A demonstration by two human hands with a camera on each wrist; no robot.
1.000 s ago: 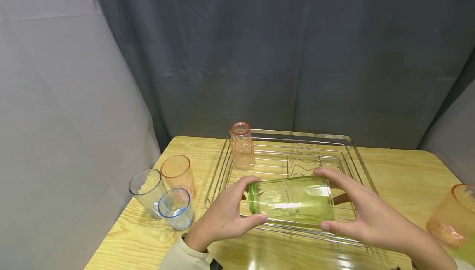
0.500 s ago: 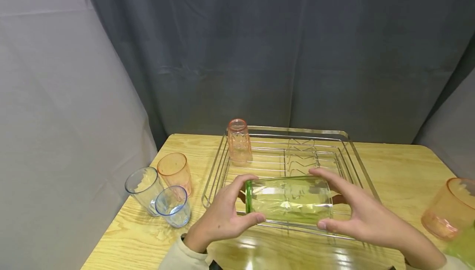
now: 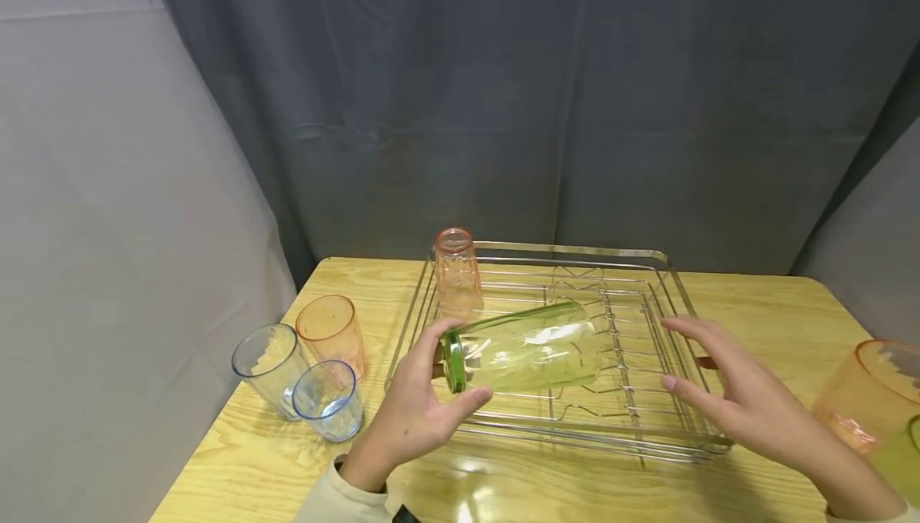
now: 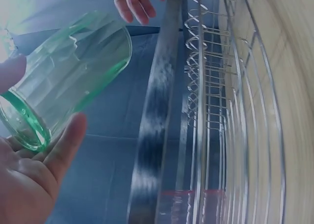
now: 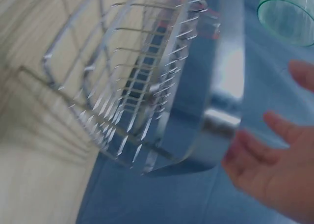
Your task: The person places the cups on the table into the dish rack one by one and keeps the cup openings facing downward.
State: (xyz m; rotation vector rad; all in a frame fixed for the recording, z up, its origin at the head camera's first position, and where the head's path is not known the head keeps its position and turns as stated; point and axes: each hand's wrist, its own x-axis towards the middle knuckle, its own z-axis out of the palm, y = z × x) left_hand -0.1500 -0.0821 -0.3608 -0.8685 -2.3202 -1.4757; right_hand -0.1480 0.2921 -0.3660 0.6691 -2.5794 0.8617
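Over the wire dish rack (image 3: pixel 650 427), my left hand (image 3: pixel 424 407) grips a green glass (image 3: pixel 535 347) by its thick base end. The glass lies nearly sideways, its mouth pointing right and a little up. In the left wrist view the thumb and fingers hold the base of the green glass (image 4: pixel 78 71), above the rack's flat metal rim (image 4: pixel 152 116). My right hand (image 3: pixel 740 403) is apart from the glass, at the rack's right side, fingers spread and holding nothing. The right wrist view shows that hand (image 5: pixel 274 160) beside the rack's rim (image 5: pixel 228 86).
An upside-down pink glass (image 3: pixel 458 271) stands in the rack's back left corner. Left of the rack are a clear glass (image 3: pixel 269 371), an orange glass (image 3: pixel 334 331) and a blue-rimmed glass (image 3: pixel 331 403). At far right stand another orange glass (image 3: pixel 862 395) and a green one (image 3: pixel 894 459).
The right hand has let go of the green glass's mouth end and moved right. The left hand has shifted slightly left, and the glass's mouth has tilted up.
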